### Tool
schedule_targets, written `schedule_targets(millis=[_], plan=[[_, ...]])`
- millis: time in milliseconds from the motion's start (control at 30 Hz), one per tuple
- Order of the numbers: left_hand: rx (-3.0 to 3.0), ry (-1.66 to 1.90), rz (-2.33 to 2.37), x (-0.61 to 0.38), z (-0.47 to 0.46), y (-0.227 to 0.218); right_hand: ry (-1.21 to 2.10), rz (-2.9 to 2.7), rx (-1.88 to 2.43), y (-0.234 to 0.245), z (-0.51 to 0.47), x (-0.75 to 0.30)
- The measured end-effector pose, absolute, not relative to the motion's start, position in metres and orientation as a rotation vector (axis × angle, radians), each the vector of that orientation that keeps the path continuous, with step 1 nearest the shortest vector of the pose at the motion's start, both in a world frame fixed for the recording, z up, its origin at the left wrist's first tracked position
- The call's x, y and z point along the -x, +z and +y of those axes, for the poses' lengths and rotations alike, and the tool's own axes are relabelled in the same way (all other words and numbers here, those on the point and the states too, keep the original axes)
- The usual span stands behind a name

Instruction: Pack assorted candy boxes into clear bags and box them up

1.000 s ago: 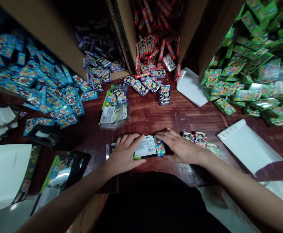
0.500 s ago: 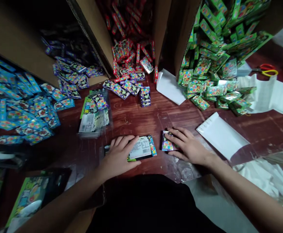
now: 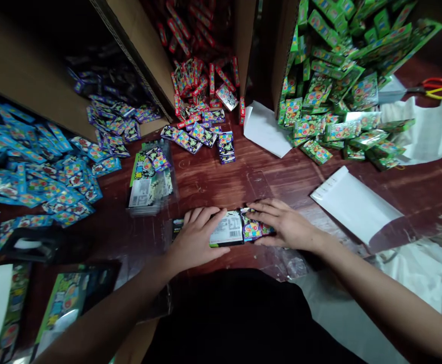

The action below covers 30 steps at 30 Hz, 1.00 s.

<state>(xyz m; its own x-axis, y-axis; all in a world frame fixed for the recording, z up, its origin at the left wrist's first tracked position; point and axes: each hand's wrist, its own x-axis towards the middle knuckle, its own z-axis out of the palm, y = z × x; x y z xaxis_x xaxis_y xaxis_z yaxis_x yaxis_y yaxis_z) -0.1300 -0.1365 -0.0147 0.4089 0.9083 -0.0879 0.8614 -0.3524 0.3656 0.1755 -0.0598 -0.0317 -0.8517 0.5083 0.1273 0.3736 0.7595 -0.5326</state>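
My left hand (image 3: pixel 196 238) lies flat on a clear pack (image 3: pixel 226 228) with a white barcode label, pinning it to the dark wooden table (image 3: pixel 221 182). My right hand (image 3: pixel 286 225) presses small colourful boxes (image 3: pixel 254 230) against the pack's right end, fingers spread over them. Both hands sit near the table's front edge, right in front of my body.
Open cardboard cartons at the back spill small boxes: blue (image 3: pixel 35 167) at left, purple (image 3: pixel 115 119), red (image 3: pixel 202 86), green (image 3: pixel 335 111) at right. A filled clear pack (image 3: pixel 148 179) lies mid-left. White envelopes (image 3: pixel 353 202) and scissors (image 3: pixel 435 87) lie at right.
My right hand slid left with the small boxes from a spot apart from the pack until they touch its right end. The left hand stayed on the pack.
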Motion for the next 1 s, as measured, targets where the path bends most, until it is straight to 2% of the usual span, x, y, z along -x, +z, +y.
schedule_targets(millis=[200,400,533,733,1000], plan=[[-2.276,0.204,1.610,0.130,-0.134,-0.014,0.680,-2.741,0.716,-0.032,-0.060,-0.171],[-2.277,0.205,1.458,0.136,-0.134,-0.014,0.704,-2.692,0.728,-0.032,-0.055,-0.171],[-2.232,0.215,1.584,0.130,-0.132,-0.013,0.704,-2.658,0.801,-0.031,-0.061,-0.162],[-2.277,0.168,1.544,0.121,-0.126,-0.011,0.766,-2.716,0.694,-0.030,-0.067,-0.152],[-2.314,0.146,1.526,0.122,-0.121,-0.011,0.726,-2.778,0.820,-0.015,-0.061,-0.193]])
